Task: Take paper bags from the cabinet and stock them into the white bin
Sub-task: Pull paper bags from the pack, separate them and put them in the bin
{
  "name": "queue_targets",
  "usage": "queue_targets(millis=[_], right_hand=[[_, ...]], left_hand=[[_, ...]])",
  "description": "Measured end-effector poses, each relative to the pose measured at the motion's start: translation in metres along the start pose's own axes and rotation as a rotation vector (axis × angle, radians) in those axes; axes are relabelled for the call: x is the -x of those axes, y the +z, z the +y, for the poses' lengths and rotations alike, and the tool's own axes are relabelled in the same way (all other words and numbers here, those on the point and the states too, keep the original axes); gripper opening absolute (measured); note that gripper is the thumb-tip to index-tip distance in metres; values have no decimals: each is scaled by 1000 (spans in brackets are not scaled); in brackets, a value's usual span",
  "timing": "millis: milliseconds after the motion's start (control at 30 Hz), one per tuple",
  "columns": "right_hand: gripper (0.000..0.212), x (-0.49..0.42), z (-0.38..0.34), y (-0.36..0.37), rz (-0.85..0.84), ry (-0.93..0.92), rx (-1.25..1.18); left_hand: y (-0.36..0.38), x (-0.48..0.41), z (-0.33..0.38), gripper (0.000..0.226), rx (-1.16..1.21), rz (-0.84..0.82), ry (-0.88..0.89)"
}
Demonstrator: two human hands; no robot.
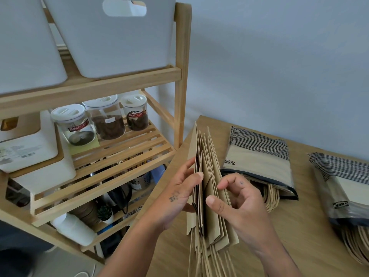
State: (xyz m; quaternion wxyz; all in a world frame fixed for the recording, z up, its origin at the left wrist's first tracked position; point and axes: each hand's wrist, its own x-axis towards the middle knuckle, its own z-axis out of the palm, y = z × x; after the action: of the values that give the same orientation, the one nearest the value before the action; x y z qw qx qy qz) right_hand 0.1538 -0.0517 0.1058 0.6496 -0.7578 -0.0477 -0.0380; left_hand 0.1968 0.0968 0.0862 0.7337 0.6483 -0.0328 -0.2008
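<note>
Paper bags: a fanned stack of flat brown paper bags [207,160] is held on edge above the near left corner of the wooden table [299,236], its twisted handles hanging down towards me.
Left hand: the left hand [177,194] grips the stack's left side, fingers on the outer bag and thumb tucked under.
Right hand: the right hand [239,204] pinches the right-hand bags between its thumb and curled fingers.
White bin: the white bin [119,47] sits on the top tier of the wooden shelf [179,96], well apart from the bags.
Table: two striped sleeved packs [259,160] of bags lie flat.
Middle shelf: three lidded jars [107,118].
</note>
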Motion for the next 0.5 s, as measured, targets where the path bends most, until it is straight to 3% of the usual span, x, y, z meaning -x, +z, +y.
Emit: queue_targets(millis=[300,500], right_hand=[[11,0,8,-4,-45,21,-72],[12,2,3,-3,-58,-14,-9]], left_hand=[[-9,-3,-9,70,9,-31,-15],[-12,-6,-13,69,-2,-38,-30]])
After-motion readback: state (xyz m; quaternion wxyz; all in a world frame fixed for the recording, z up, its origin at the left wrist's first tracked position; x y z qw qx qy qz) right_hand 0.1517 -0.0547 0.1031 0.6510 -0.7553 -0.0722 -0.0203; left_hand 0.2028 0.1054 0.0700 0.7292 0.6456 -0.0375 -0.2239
